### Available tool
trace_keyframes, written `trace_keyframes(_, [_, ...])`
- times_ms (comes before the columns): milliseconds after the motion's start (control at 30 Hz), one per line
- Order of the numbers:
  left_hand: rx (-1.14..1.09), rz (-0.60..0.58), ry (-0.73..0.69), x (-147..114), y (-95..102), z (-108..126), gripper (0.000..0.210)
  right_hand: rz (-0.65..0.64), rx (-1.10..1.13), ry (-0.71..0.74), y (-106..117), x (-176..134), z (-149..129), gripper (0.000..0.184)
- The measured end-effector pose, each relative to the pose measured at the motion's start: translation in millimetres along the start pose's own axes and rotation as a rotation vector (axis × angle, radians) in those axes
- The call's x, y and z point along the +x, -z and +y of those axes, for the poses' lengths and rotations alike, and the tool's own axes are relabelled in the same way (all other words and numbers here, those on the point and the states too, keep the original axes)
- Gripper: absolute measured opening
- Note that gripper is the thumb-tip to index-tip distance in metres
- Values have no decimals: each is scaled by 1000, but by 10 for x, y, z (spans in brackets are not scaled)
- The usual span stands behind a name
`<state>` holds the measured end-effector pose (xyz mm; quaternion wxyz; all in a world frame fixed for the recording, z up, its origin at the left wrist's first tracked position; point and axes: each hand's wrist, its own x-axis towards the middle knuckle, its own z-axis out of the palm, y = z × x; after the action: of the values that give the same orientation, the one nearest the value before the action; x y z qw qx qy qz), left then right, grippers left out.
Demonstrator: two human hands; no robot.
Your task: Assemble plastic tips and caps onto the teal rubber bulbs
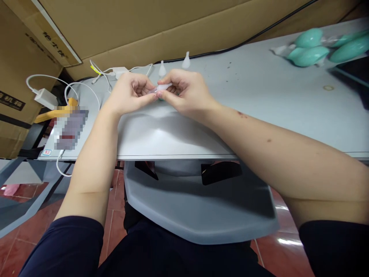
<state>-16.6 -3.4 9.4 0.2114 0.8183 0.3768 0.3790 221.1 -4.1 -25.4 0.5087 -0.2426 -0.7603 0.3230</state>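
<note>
Both hands meet above the grey table, fingertips almost touching. My right hand (187,90) pinches a small white tapered nozzle (164,87) between thumb and fingers. A clear plastic piece (152,91) at the nozzle's wide end is pinched by my left hand (132,90); its far part is hidden by the fingers. A bit of teal shows just beneath the fingertips, too covered to name. Behind the hands, a white nozzle (162,69) and another white nozzle (186,60) stand upright on the table.
Several teal bulbs with clear ends (309,55) lie at the back right beside a dark object (353,79). At left are a phone (72,129), a white charger (46,98), cables and a yellow bar (56,113). Cardboard (144,23) stands behind; a grey stool (201,207) is below.
</note>
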Motion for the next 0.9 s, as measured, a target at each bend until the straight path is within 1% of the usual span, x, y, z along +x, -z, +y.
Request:
trace_keyframes(167, [-16, -4, 6, 6, 16, 48, 53, 67, -37, 21, -31, -50, -26, 30])
trace_keyframes(267, [-20, -4, 12, 2, 21, 56, 54, 93, -82, 26, -24, -66, -45, 28])
trace_keyframes(400, [-6, 8, 32, 8, 80, -7, 53, 181, -114, 87, -2, -72, -72, 24])
trace_keyframes(433, [-15, 8, 43, 14, 100, -30, 52, 179, -101, 101, -6, -76, -76, 21])
trace_keyframes(467, [-35, 13, 50, 22, 117, -50, 52, 145, -87, 111, -15, -83, -79, 18])
trace_keyframes(500, [-63, 26, 50, 30, 130, -65, 52, 81, -76, 119, -30, -91, -80, 15])
trace_keyframes(600, [-141, 99, 26, 45, 138, -54, 50, -202, -125, 149, -100, -119, -72, 9])
trace_keyframes(667, [-161, 130, 38, 40, 125, -2, 48, -347, -200, 173, -149, -130, -69, 12])
trace_keyframes(700, [-163, 125, 56, 35, 116, 30, 47, -403, -233, 179, -170, -131, -70, 14])
trace_keyframes(800, [-186, 86, 71, 21, 92, 106, 46, -522, -286, 156, -220, -121, -82, 20])
trace_keyframes(900, [-237, 59, 26, 18, 72, 138, 48, -549, -340, 157, -258, -106, -85, 17])
